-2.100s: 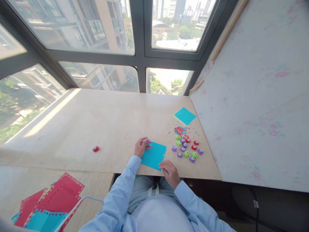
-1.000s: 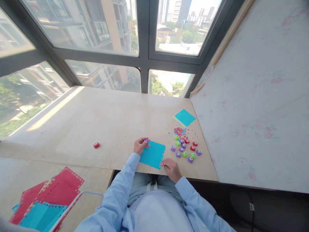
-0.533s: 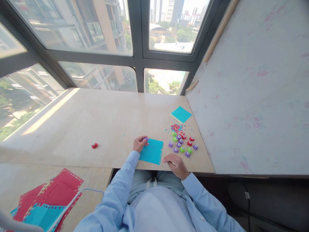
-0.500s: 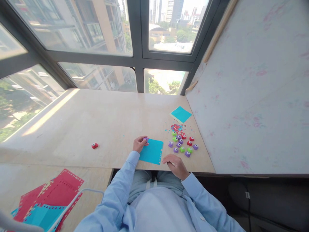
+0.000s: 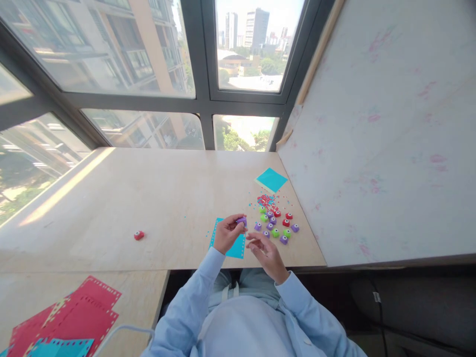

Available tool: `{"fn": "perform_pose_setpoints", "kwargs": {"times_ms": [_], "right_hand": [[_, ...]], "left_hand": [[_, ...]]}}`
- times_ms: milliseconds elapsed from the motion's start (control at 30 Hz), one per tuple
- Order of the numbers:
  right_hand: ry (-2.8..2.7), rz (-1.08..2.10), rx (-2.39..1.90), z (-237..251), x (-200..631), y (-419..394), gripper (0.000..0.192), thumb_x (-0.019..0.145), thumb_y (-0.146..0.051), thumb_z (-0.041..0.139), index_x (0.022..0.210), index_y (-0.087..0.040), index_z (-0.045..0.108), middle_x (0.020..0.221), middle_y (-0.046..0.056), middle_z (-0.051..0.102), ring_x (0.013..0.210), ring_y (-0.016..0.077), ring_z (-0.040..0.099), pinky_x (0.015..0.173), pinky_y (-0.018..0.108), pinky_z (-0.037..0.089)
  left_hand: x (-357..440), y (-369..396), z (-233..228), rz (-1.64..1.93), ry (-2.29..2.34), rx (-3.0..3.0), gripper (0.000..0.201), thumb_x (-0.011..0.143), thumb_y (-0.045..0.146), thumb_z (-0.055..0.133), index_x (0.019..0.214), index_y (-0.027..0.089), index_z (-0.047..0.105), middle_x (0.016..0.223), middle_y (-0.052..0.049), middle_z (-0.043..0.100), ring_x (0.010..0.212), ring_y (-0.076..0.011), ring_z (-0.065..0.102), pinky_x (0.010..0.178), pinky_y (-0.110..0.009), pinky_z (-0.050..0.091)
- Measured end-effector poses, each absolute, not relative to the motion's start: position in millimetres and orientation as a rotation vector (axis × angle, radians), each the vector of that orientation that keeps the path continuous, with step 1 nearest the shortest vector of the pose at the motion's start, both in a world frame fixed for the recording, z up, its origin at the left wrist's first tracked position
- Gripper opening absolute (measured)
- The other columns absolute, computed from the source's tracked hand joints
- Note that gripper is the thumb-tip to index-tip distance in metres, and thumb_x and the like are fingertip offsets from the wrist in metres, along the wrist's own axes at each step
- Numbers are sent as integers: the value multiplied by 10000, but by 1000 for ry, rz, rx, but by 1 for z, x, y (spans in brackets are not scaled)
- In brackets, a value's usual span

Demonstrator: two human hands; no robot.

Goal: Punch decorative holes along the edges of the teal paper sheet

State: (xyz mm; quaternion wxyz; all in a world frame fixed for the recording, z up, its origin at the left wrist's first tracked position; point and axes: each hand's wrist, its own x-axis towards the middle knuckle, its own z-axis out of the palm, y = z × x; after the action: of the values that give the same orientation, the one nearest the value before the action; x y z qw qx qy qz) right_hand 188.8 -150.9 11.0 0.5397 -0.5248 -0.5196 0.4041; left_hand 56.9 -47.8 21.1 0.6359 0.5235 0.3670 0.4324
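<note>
Left hand [image 5: 227, 233] pinches punch [image 5: 241, 220] — pointing right.

I count one purple punch [image 5: 242, 220] pinched in my left hand [image 5: 226, 233], and eleven more small punches [image 5: 275, 223] clustered right of center: roughly five purple, three green, three red. One red punch [image 5: 139, 235] sits alone at left. Two blue sheets: one [image 5: 229, 240] beneath my hands, one [image 5: 271, 179] farther up.

Sunlit pale wooden table [image 5: 130, 188] stands against dark-framed windows [image 5: 201, 94], with a white pink-stained board [image 5: 379, 129] alongside.
</note>
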Motion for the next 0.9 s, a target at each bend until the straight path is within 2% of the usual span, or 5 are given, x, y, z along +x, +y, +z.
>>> {"fn": "perform_pose_setpoints", "kwargs": {"times_ms": [167, 400, 533, 600, 900], "right_hand": [[-934, 1023, -1244, 26, 186, -141, 410, 830, -402, 633, 1200, -241, 558, 1083, 79, 634, 843, 180, 652, 647, 285, 548], [-893, 1072, -1282, 23, 183, -141, 275, 796, -419, 666, 957, -200, 710, 806, 47, 697, 711, 173, 623, 579, 283, 521], [-855, 1071, -1279, 26, 182, -145, 256, 794, -403, 670, 957, -216, 733, 844, 42, 708, 708, 171, 618, 580, 289, 520], [-845, 1081, -1270, 28, 183, -147, 240, 788, -391, 678, 940, -217, 745, 842, 37, 710, 691, 168, 606, 571, 291, 513], [-575, 1213, -1202, 21, 180, -153, 230, 727, -367, 747, 887, -203, 764, 810, 44, 706, 689, 154, 594, 597, 280, 502]], "left_hand": [[62, -75, 29, 1002, 783, 1234, 435, 779, 372, 684, 1144, 137, 654, 970, -104, 733, 818, -210, 704, 754, -330, 596], [54, -89, 19, 1002, 811, 1271, 432, 771, 384, 697, 1150, 176, 674, 959, -75, 741, 750, -192, 696, 713, -325, 602], [53, -95, 15, 1049, 829, 1302, 337, 754, 355, 716, 1056, 207, 716, 1189, -88, 669, 1019, -261, 663, 845, -379, 579], [54, -97, 14, 1054, 834, 1310, 320, 753, 350, 716, 1043, 213, 719, 1206, -88, 658, 1081, -274, 638, 874, -397, 568], [57, -99, 12, 1052, 801, 1329, 294, 762, 345, 708, 1020, 203, 713, 1164, -101, 677, 989, -259, 680, 815, -391, 587]]}}
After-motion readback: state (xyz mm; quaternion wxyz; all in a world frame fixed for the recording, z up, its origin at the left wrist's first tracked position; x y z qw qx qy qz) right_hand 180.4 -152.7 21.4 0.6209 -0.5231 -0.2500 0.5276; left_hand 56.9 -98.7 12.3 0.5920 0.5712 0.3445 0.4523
